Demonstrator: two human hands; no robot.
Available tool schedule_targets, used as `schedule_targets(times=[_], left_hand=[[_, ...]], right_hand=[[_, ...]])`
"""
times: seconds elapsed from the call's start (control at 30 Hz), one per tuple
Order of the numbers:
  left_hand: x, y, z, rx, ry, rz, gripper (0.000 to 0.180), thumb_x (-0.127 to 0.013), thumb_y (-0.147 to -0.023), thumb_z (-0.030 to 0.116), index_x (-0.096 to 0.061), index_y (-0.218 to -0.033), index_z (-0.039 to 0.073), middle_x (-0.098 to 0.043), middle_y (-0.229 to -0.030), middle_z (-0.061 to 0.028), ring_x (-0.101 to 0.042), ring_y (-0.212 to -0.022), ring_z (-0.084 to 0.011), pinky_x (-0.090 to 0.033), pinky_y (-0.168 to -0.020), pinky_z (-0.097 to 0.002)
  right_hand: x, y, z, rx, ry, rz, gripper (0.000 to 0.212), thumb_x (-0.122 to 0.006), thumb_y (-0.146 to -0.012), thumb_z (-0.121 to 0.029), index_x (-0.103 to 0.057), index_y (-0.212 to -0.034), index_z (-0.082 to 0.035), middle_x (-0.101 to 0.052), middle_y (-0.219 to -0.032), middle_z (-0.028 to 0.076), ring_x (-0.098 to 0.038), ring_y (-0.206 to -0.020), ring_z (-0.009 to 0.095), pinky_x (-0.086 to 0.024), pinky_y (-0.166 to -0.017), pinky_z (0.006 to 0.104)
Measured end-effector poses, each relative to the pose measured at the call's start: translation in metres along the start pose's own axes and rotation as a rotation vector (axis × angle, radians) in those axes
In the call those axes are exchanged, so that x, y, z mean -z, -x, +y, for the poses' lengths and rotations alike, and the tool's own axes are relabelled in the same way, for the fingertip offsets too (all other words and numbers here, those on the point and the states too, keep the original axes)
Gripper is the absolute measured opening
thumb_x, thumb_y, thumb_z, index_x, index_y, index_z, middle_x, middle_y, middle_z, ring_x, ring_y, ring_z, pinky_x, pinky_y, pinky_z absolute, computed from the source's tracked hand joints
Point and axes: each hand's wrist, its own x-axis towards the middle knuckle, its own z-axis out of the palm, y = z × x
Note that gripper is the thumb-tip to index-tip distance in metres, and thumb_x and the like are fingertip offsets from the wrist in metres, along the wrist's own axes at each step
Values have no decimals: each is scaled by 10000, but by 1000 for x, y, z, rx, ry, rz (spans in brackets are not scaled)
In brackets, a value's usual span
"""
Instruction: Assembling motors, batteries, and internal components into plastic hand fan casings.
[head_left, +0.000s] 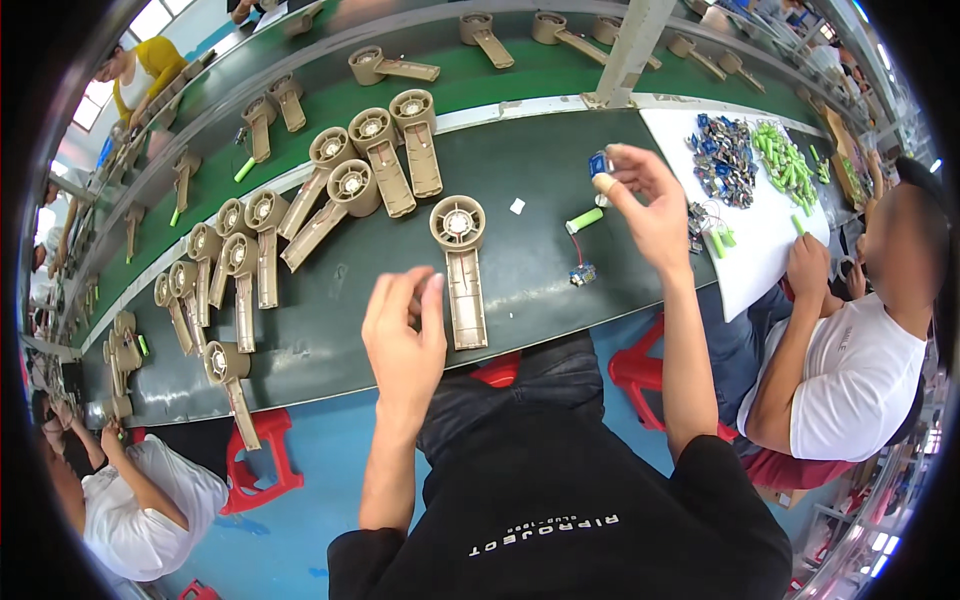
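Observation:
A beige handheld fan housing [463, 265] lies on the green bench straight ahead of me, its round fan head away from me and its open handle toward me. Red wire shows inside the handle. My left hand [405, 330] hovers just left of that handle, fingers loosely bent, with nothing visible in them. Between the thumb and fingers of my right hand [648, 200] is a small blue circuit board [598, 165], raised over the bench. Below it rest a green cylindrical battery [584, 220] and a small circuit board [582, 274], joined by a red wire.
Several more fan housings [375, 150] stand grouped at the left. Beyond them runs a green conveyor [320, 110] carrying others. At right, a white sheet [745, 245] bears piles of circuit boards [725, 160] and green batteries [785, 165]. A co-worker [850, 370] sits beside it; another person sits far left.

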Motion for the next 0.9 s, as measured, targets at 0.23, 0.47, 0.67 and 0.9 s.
schedule_targets(times=[0.23, 0.47, 0.67, 0.9], left_hand=[[-3, -25, 32, -472, 189, 83, 468, -749, -761, 6, -649, -1218, 8, -677, -1095, -147, -631, -1005, -317, -509, -852, -379], [25, -7, -2, 151, 429, -110, 232, -546, -908, -31, -644, -1118, -10, -630, -782, -96, -623, -670, -122, -473, -585, -281], [5, -1, -13, -203, -45, -283, 106, -642, -883, 116, -578, -950, 65, -647, -792, -150, -623, -631, -379, -491, -551, -469], [-6, 0, -28, -252, -217, -258, 83, -632, -901, 126, -596, -963, 84, -615, -767, -129, -628, -617, -384, -497, -523, -466]], right_hand=[[-56, 38, -83, 239, -72, -196, 463, -775, -787, -18, -611, -1219, 6, -679, -1082, 76, -628, -921, 118, -500, -847, 274], [-74, 58, -38, -99, -276, -360, 302, -666, -922, -88, -625, -1201, 20, -684, -1098, 76, -634, -958, 112, -506, -838, 264], [-87, 64, -25, -16, -50, -429, 182, -648, -889, -14, -709, -1060, 2, -607, -842, 27, -480, -650, 64, -391, -600, 229], [-99, 52, -21, 12, -40, -521, 212, -618, -917, -39, -702, -1110, -11, -648, -875, 51, -492, -633, 72, -401, -573, 242]])
